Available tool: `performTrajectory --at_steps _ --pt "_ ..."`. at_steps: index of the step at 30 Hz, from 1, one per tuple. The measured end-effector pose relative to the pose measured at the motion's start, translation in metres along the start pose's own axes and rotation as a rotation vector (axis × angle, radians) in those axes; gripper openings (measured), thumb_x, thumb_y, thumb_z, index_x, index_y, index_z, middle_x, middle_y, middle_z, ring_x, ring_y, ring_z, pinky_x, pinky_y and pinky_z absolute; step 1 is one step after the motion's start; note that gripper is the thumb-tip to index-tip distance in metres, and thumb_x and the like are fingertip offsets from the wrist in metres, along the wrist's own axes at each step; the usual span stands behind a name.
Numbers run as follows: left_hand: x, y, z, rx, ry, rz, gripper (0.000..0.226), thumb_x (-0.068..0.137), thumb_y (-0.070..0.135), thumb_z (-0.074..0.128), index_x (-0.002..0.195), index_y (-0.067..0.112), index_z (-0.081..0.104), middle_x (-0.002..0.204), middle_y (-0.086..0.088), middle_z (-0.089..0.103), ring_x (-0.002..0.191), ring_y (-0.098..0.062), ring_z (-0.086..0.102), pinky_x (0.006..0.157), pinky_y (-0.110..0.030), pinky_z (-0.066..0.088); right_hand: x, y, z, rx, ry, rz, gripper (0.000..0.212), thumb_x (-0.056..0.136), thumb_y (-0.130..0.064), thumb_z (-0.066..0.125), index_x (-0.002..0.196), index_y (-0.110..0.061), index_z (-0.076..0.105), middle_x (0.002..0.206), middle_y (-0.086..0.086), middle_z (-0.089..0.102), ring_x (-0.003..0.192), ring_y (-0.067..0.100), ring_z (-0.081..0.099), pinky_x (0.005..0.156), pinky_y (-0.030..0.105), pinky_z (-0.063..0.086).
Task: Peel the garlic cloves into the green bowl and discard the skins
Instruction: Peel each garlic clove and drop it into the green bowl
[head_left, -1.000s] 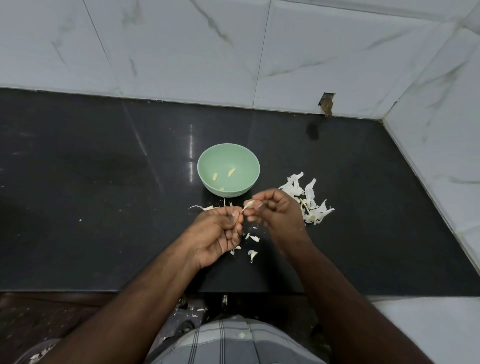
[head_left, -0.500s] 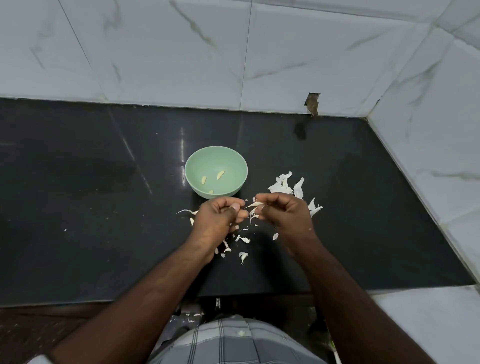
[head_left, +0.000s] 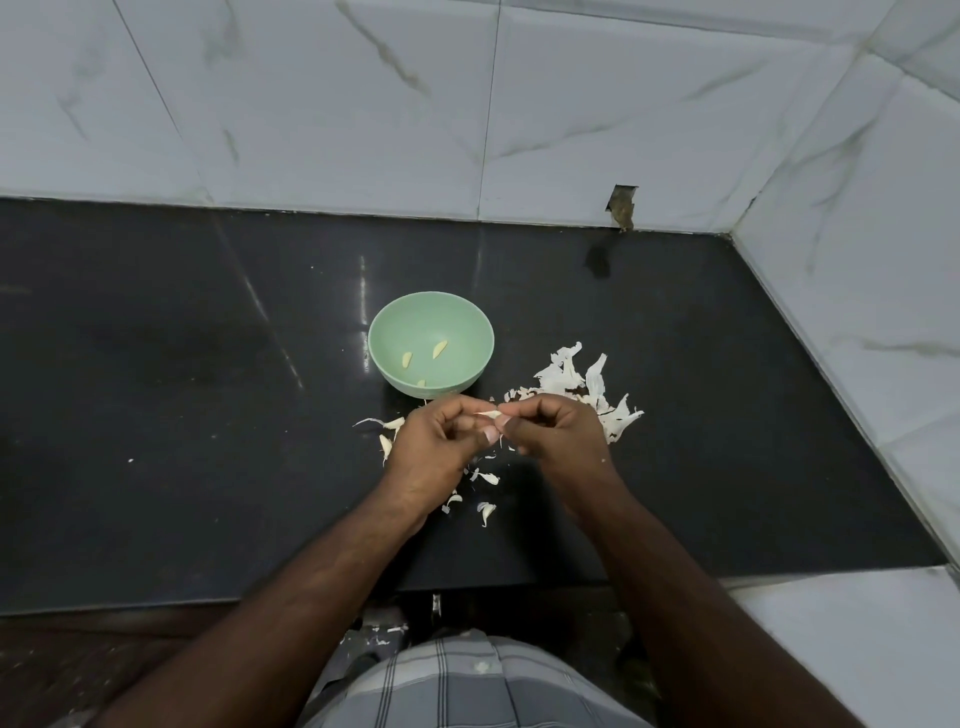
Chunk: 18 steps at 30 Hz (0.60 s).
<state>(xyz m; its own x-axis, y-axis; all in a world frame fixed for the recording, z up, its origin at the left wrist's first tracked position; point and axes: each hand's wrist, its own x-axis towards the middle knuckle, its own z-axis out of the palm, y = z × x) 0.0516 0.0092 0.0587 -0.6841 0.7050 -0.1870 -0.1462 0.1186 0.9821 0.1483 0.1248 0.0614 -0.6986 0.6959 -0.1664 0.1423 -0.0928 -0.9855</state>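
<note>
Between both hands (head_left: 491, 434), probably pinched: garlic clove (head_left: 489, 413)

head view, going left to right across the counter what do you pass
Small skin bits → left hand → garlic clove pinched between both hands → right hand → pile of skins. The green bowl sits behind the hands, so it is left out.

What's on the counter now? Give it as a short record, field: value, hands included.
bowl: green, upright on counter, beyond the hands
cloves in bowl: three show
clove in hand: pinched between both hands, near the bowl
left hand: curled, pinching clove
right hand: curled, pinching clove
big skins: heaped right of bowl
small skins: scattered under and beside the hands
</note>
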Motion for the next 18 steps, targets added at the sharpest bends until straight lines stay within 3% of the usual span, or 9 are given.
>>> performTrajectory --at_steps 5,9,14,18 --pt "-0.001 -0.005 -0.004 0.008 0.043 0.007 0.02 0.091 0.0 0.067 0.094 0.018 0.076 0.072 0.0 0.071 0.068 -0.009 0.065 0.061 -0.019 0.05 -0.002 -0.005 0.007 0.048 -0.037 0.065 0.009 0.089 0.002 0.067 0.095 -0.005 0.068 0.07 0.01 0.067 0.063 0.019 0.063 0.056 0.027 0.051" --pt "-0.003 -0.008 -0.011 0.048 -0.117 -0.015 0.024 0.096 0.006 0.064 0.108 0.023 0.076 0.093 -0.002 0.076 0.082 -0.008 0.068 0.064 -0.02 0.051 -0.004 -0.006 0.009 -0.018 -0.067 0.052 0.024 0.09 0.003 0.063 0.108 -0.011 0.068 0.066 0.005 0.069 0.061 0.016 0.065 0.055 0.027 0.052" --pt "-0.002 -0.01 -0.014 0.049 -0.025 -0.009 0.017 0.094 0.0 0.064 0.099 0.01 0.076 0.076 -0.014 0.071 0.067 -0.011 0.061 0.057 -0.017 0.046 -0.002 0.002 0.011 -0.153 -0.041 0.013 0.01 0.086 -0.005 0.072 0.094 -0.011 0.074 0.064 0.004 0.069 0.06 0.017 0.062 0.055 0.028 0.051" --pt "-0.002 -0.009 -0.016 -0.021 0.012 -0.05 0.01 0.094 0.001 0.064 0.097 0.003 0.074 0.071 -0.003 0.071 0.06 -0.008 0.062 0.053 -0.015 0.045 0.0 0.005 0.009 -0.262 -0.037 -0.041 0.006 0.076 -0.021 0.075 0.08 -0.017 0.075 0.064 0.0 0.069 0.057 0.009 0.059 0.059 0.031 0.048"
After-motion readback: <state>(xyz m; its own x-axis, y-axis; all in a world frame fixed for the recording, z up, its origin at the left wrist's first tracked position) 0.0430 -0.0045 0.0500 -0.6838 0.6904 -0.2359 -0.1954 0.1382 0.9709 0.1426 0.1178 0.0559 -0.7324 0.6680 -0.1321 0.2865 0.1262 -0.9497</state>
